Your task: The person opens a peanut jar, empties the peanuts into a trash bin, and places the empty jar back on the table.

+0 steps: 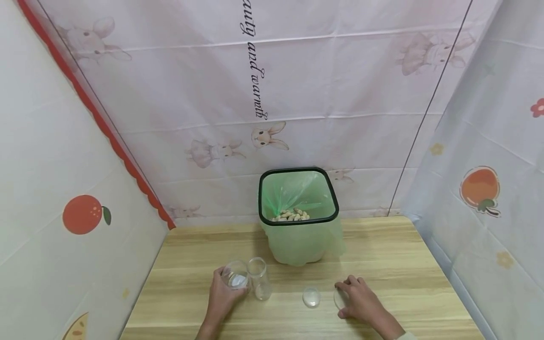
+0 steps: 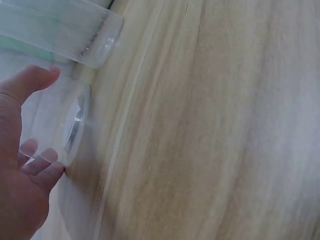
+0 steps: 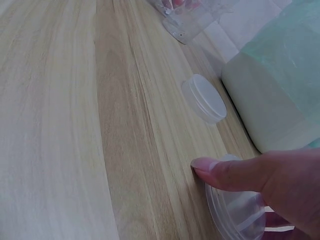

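On the left of the table, my left hand (image 1: pixel 223 295) holds a wide clear jar (image 1: pixel 236 274), thumb on one side and fingers on the other in the left wrist view. Something pale shows inside the jar, too small to tell. A taller, narrower clear jar (image 1: pixel 260 281) stands upright just to its right. Over on the right, my right hand (image 1: pixel 361 300) grips a clear round lid (image 3: pixel 235 210) at its edge, low at the tabletop; the palm side is partly hidden. A smaller clear lid (image 1: pixel 311 297) lies between the hands.
Behind the jars and lids stands a bin with a black rim (image 1: pixel 297 222) and a green plastic bag lining. Several pale peanuts in their shells (image 1: pixel 293 216) are visible inside it. Printed cloth walls (image 1: pixel 204 189) border the wooden table (image 1: pixel 191 255) at the back and both sides.
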The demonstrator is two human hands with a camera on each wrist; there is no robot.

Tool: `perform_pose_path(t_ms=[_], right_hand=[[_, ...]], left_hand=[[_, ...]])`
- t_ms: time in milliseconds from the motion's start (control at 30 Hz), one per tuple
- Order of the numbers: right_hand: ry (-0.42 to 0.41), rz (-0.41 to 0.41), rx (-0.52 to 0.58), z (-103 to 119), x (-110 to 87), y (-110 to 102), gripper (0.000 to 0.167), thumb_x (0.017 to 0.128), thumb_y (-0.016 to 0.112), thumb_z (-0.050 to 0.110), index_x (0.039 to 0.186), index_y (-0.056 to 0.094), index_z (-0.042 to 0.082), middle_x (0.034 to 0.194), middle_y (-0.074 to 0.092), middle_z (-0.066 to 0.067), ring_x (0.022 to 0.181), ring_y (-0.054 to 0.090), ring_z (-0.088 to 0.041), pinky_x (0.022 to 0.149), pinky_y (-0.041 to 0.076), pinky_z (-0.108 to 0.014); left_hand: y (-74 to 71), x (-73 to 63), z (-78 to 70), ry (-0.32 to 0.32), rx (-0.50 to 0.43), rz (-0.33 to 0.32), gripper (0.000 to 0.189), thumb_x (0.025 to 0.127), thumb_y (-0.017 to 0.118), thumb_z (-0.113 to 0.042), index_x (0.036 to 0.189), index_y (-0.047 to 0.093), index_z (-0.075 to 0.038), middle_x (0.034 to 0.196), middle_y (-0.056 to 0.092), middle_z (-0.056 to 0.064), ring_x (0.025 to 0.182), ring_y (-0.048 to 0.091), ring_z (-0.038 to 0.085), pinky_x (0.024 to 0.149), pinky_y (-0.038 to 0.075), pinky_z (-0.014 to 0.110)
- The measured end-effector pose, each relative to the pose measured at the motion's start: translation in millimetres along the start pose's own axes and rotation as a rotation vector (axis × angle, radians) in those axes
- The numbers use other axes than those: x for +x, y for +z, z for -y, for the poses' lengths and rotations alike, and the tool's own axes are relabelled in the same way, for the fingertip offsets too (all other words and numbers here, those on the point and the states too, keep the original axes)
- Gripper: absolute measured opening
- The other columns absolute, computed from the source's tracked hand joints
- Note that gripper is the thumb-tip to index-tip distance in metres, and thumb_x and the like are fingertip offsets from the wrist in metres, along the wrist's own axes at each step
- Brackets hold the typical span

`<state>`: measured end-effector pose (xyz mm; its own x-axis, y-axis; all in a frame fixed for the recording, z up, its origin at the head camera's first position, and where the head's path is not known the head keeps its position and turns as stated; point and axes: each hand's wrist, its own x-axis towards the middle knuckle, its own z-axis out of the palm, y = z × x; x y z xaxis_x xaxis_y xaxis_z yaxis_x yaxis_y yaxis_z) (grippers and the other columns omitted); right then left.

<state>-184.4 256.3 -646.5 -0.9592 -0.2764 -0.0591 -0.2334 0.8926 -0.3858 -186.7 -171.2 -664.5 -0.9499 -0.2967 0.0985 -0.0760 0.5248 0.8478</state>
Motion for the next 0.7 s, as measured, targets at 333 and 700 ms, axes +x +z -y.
perform_pose_path(t_ms=[333, 700], right_hand=[[-0.024, 0.010, 0.000, -4.0, -3.6, 2.5, 0.078, 0.061, 0.098, 0.040, 0.130, 0.070, 0.020, 0.124, 0.062, -0.008, 0.107, 0.054, -0.025, 0.086, 0.057, -0.045], [-0.050, 0.002, 0.004, -4.3, -5.6, 2.5, 0.079, 0.064, 0.097, 0.040, 0.133, 0.067, 0.018, 0.135, 0.062, -0.013, 0.116, 0.056, -0.034, 0.094, 0.056, -0.055]], left_hand=[[2.4, -4.1, 4.4, 0.035, -0.019, -0.029, 0.107, 0.058, 0.100, -0.020, 0.143, 0.042, 0.006, 0.136, 0.060, 0.033, 0.123, 0.062, 0.047, 0.108, 0.049, 0.062], [0.6, -3.9, 5.3, 0.009, -0.018, 0.003, 0.132, 0.056, 0.102, -0.033, 0.158, 0.027, 0.005, 0.154, 0.042, 0.034, 0.140, 0.046, 0.052, 0.117, 0.036, 0.067]])
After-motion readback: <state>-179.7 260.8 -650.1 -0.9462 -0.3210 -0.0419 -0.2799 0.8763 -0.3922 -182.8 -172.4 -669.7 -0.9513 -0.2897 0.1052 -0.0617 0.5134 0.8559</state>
